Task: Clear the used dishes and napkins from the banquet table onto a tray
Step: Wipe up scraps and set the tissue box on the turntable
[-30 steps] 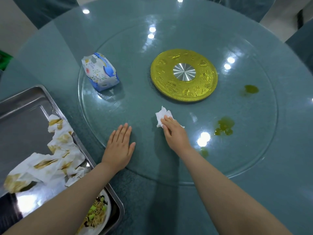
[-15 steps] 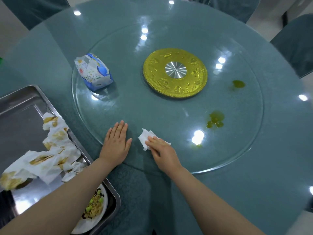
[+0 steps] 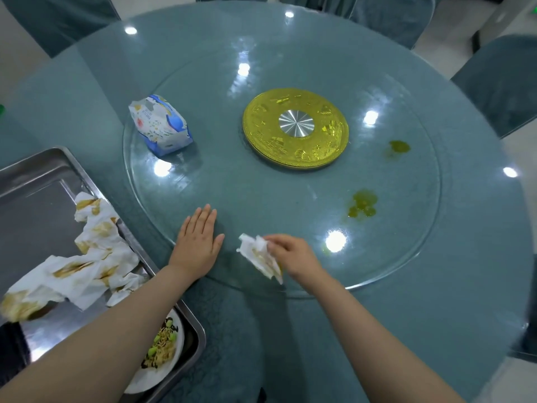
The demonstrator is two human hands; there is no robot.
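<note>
Tray (image 3: 37, 175) left of left hand (image 3: 197, 242) already holds napkins, plate; right hand (image 3: 293, 257) pinches napkin (image 3: 258, 255), left flat, released; spills (image 3: 362, 203) remain far right.

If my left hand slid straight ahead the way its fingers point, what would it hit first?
Probably nothing soon: the left hand lies flat on the glass turntable, fingers aimed up between the tissue pack and gold disc. The gap looks free, though depth is uncertain.
</note>
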